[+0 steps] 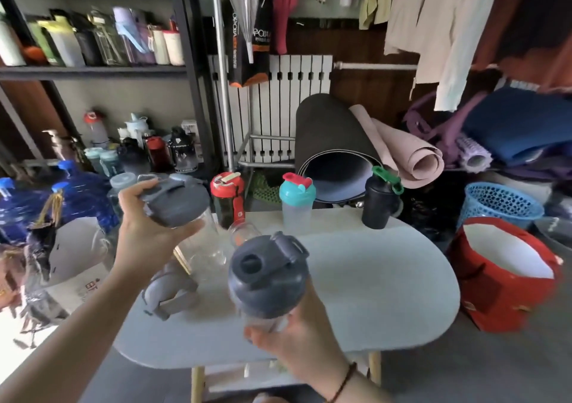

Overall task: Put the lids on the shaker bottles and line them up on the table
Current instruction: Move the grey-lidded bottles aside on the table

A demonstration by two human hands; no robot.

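Observation:
My left hand grips a clear shaker bottle by its dark grey lid, held above the table's left side. Nearer to me, my right hand holds a second clear shaker bottle from below; its dark grey lid is on, with the spout cap flipped open. A loose grey lid lies on the table at the left. An open clear bottle stands between the two held ones. At the far edge stand a red-lidded bottle, a teal-lidded bottle and a black bottle with a green cap.
A red bag and a blue basket sit on the floor right of the table. Rolled mats lie behind it. Blue water jugs and shelves of bottles are at the left.

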